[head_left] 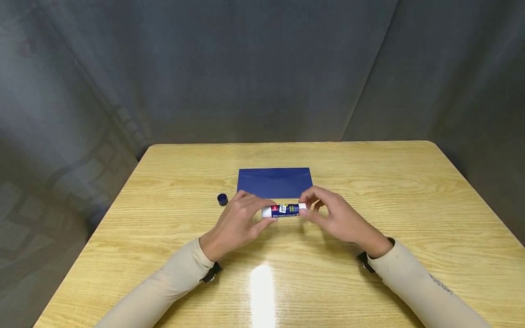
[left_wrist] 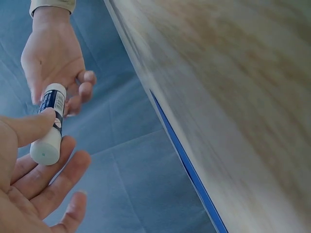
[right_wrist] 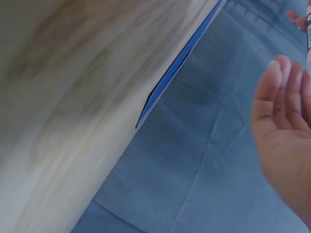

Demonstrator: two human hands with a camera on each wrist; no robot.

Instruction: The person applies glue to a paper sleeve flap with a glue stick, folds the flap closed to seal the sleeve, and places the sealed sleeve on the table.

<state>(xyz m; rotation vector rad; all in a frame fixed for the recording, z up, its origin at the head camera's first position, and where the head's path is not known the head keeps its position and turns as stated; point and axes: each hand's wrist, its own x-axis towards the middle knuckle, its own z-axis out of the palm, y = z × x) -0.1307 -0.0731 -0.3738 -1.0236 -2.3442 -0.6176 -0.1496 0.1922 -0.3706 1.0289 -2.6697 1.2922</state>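
Observation:
A glue stick (head_left: 285, 209) with a blue label and white ends is held level above the table, between both hands. My left hand (head_left: 239, 218) pinches its left end between thumb and fingers. At the other end, the thumb and fingertips of my right hand (head_left: 338, 218) grip the narrower white part. The left wrist view shows the glue stick (left_wrist: 52, 114) with its broad white end facing the camera. Only a sliver of it enters the right wrist view, past the right hand (right_wrist: 286, 126). A dark blue cap (head_left: 223, 199) stands on the table, left of the hands.
A blue envelope (head_left: 275, 182) lies flat on the wooden table (head_left: 389, 182), just beyond the hands, its flap edge toward the back. Grey cloth (head_left: 246, 68) hangs behind the table and along both sides. Light glares off the tabletop near the front.

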